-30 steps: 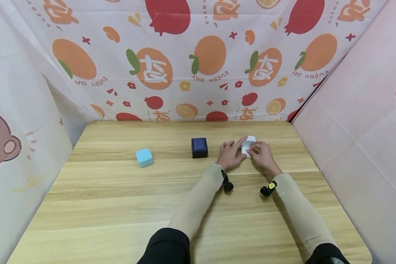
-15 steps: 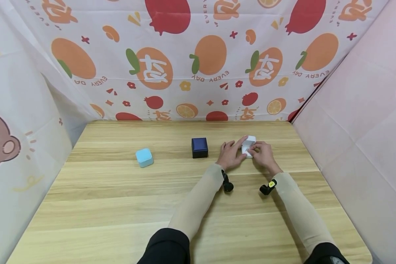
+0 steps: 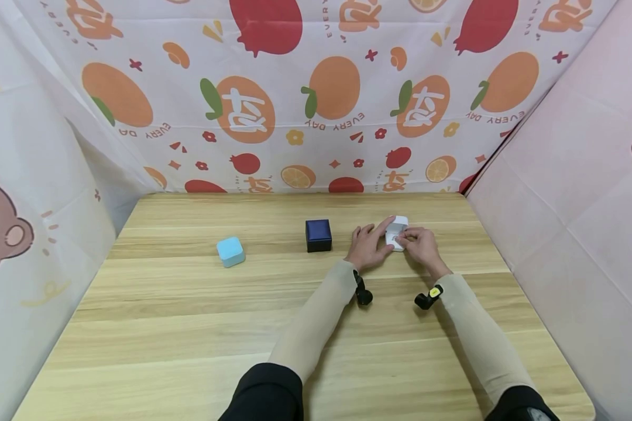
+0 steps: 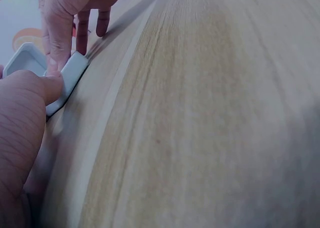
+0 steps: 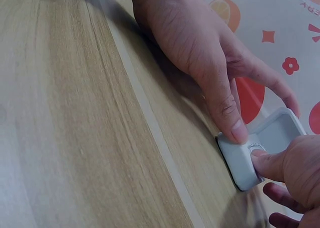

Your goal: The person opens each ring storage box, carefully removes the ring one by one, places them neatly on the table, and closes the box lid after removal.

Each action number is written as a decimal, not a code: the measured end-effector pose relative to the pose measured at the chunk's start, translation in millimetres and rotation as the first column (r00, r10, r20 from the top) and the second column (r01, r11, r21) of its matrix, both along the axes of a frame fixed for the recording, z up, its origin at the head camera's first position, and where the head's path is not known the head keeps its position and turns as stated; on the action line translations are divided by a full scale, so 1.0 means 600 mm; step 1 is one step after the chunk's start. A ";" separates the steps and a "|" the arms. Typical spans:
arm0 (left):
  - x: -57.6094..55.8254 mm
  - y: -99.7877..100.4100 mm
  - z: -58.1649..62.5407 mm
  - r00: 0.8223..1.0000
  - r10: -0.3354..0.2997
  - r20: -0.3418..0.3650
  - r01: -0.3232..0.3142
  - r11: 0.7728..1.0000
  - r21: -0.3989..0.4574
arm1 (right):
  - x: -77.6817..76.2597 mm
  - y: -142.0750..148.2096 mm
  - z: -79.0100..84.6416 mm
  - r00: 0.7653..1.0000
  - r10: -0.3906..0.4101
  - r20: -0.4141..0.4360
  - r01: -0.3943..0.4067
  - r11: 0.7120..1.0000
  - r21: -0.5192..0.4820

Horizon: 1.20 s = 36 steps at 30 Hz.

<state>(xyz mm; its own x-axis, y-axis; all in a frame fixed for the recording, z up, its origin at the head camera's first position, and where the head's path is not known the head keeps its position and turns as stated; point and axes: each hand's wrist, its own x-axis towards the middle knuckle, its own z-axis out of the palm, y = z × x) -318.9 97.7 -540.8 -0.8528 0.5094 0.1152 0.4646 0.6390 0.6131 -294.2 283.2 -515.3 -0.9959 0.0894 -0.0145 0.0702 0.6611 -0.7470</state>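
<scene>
Far right on the desk, the left hand grips an open white box, thumb on the base. The right hand pinches a ring at the base, thumb hiding part of it. 2 closed boxes stand leftward: a dark blue box nearby, a light blue box farther off.

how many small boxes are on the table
3: a light blue box on the left of the table, a dark blue box further right, and an open white box between the left hand and right hand. No others show.
</scene>
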 end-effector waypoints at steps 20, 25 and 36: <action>0.001 -0.001 0.002 1.000 0.002 -0.019 -0.001 1.000 0.012 | 0.002 0.001 0.012 0.998 -0.029 0.055 0.027 0.999 0.035; -0.001 -0.001 -0.002 1.000 -0.002 -0.022 0.002 1.000 0.010 | 0.001 -0.001 0.012 0.995 -0.056 0.080 0.054 0.998 0.029; 0.004 -0.002 0.003 1.000 0.000 -0.019 0.000 1.000 0.008 | -0.001 0.000 0.016 0.993 -0.068 0.100 0.065 0.997 0.041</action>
<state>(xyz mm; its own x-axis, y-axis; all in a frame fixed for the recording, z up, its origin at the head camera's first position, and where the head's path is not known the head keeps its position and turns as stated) -316.7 96.3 -538.8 -0.8503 0.5084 0.1358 0.4763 0.6340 0.6092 -295.1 283.4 -505.7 -0.9813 0.1578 -0.1103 0.1890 0.6796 -0.7089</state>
